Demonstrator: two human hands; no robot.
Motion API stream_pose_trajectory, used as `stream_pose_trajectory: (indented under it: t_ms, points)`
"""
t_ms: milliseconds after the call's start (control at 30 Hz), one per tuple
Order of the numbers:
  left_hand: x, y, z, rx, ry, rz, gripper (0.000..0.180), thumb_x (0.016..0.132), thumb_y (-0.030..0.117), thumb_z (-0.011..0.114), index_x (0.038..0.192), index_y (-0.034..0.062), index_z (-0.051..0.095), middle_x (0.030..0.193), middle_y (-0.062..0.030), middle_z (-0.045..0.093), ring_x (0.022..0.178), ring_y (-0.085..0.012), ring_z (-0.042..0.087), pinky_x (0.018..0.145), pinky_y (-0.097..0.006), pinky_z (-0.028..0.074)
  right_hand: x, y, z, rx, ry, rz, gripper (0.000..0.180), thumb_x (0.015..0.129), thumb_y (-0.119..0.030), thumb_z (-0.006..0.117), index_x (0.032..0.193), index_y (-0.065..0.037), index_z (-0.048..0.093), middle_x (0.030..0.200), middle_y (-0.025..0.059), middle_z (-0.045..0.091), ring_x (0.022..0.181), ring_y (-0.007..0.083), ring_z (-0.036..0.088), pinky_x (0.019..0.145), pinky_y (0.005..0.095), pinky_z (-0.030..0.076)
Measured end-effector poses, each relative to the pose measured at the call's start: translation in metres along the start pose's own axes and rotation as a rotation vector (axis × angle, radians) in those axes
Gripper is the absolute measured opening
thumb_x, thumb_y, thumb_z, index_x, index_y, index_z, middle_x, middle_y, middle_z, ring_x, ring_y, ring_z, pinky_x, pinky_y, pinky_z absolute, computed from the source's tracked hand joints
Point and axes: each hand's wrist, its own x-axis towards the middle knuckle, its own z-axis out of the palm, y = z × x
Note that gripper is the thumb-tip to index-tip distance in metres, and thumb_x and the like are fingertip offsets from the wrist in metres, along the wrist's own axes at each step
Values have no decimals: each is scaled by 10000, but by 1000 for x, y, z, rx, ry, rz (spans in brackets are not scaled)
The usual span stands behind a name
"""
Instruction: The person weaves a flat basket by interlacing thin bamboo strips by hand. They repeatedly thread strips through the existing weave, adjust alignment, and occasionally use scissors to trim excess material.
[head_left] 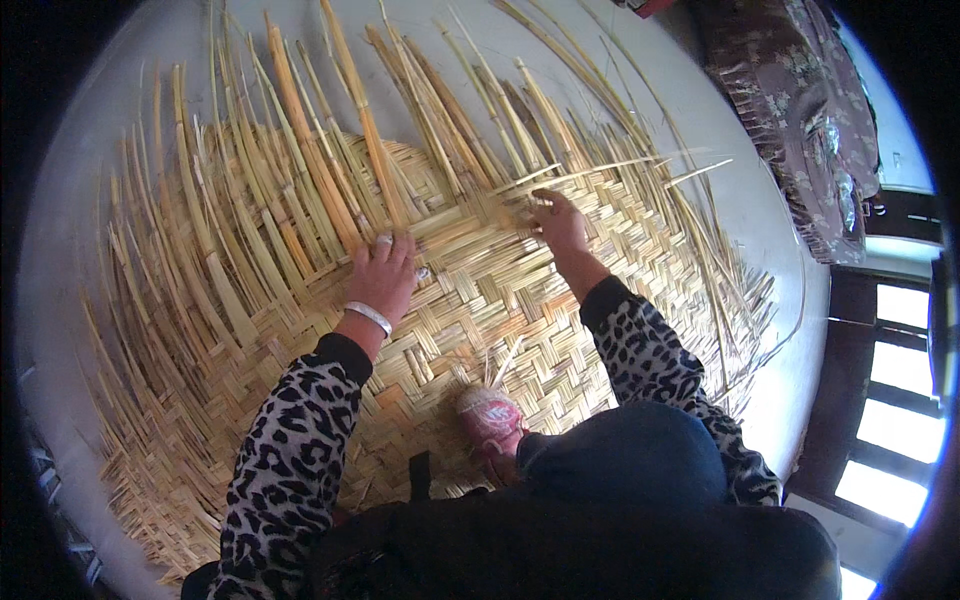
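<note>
- Dark blue clothed knee [630, 455] nearest, pink-red footwear [490, 415] beside it, on the woven mat [440, 350].
- Left: long loose strips [215, 265] fan out toward far side, unwoven. That's the remaining work, I'd judge.
- Left-centre: left hand [383, 275] palm down at the weave's far edge, fingers slightly spread on the strips; no clear grip.
- Centre: mat under and between both arms, tight zigzag weave from near side up to the hands. Reads as done; my guess, well past half.
- Right-centre: right hand [562, 228] at the same edge, fingers curled, blurred; can't tell if pinching a strip.
- Right: ragged ends stick out past the weave, untrimmed; fringed patterned cloth [785, 110] far right.
- Writing: no legible brands or labels; footwear's white marking unreadable.
</note>
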Motion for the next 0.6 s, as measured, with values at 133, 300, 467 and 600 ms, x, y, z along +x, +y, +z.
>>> stream_pose_trajectory:
  t_ms: [133, 300, 467, 600]
  points:
    - [6, 2, -12, 33, -44, 19, 414, 875, 235, 552, 1248, 55, 554, 1292, -61, 502, 1196, -255, 457, 909, -478, 409, -48, -4, -32, -7, -89, 56, 308, 899, -140, 605, 1191, -44, 593, 889, 57, 649, 738, 136, 649, 605, 276, 530]
    - [18, 5, -25, 44, -220, 15, 422, 879, 213, 548, 1261, 36, 517, 1282, -83, 489, 1195, -271, 472, 908, -431, 456, -69, -22, -84, -45, -197, 49, 291, 881, -155, 622, 1139, -22, 611, 851, 64, 654, 740, 143, 666, 611, 275, 545]
    - [26, 6, -37, 29, -341, 10, 463, 871, 228, 579, 1268, 8, 489, 1273, -98, 479, 1193, -284, 471, 922, -440, 470, -39, -20, -115, 103, -200, 123, 365, 922, -213, 612, 1217, -5, 554, 1062, 98, 647, 879, 191, 674, 752, 303, 552]
    - [29, 11, -46, 59, -367, -1, 519, 860, 241, 606, 1296, -1, 464, 1292, -103, 466, 1189, -299, 470, 939, -445, 467, 23, -5, -100, 402, -30, 98, 402, 906, -195, 637, 1227, 11, 509, 1041, 95, 634, 898, 228, 670, 775, 342, 546]
